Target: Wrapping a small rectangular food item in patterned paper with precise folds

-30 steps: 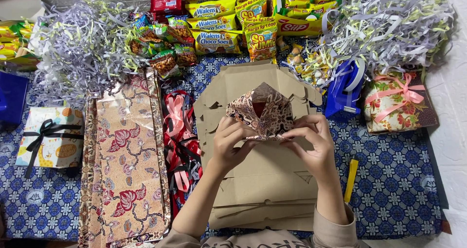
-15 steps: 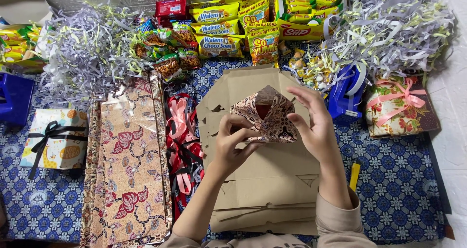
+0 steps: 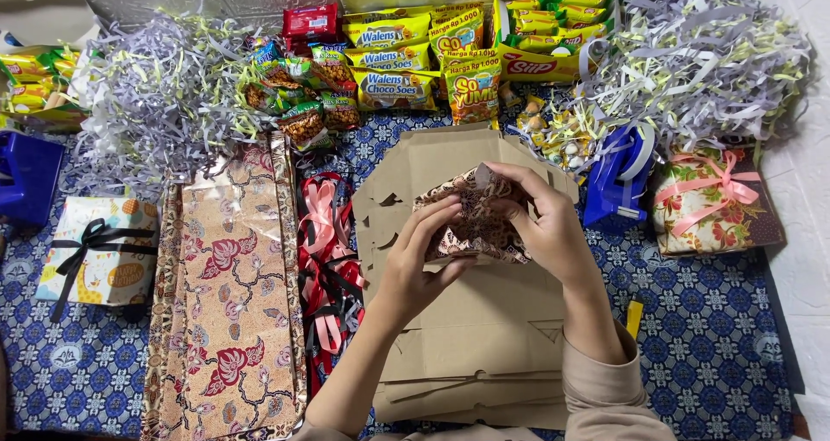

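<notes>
Far left: I see a blue tape dispenser [image 3: 24, 175] at the edge, and nearer, a small gift box [image 3: 97, 249] tied with black ribbon, on the blue patterned cloth [image 3: 709, 337] that covers the surface.
Left of centre: a long sheet of floral wrapping paper [image 3: 226, 294] lies flat; just right of it a tangle of pink, red and black ribbons [image 3: 327, 259].
Far row: grey and yellow shredded paper [image 3: 151, 95] heaped on the left, snack packets [image 3: 389, 60] in the middle, more shreds far right.
Centre: flattened cardboard boxes [image 3: 484, 337] stacked under my hands.
Left hand [image 3: 415, 264]: grip closed, fingers pinching the near-left edge of the folded patterned paper [image 3: 471, 233].
Patterned paper: held just above the cardboard, centre of the scene, between both hands, partly folded into a pocket shape.
Right hand [image 3: 545, 225]: grip clamped on the paper's far-right side, fingertips pressing its top point down.
Step, my judgement: mid-fold, the top flap being pressed flat.
Next move, my judgement: it calls for a firm crease along the fold while the left hand keeps the edges aligned.
Right: a second blue tape dispenser [image 3: 618, 177], then a floral wrapped parcel [image 3: 718, 203] with pink ribbon.
</notes>
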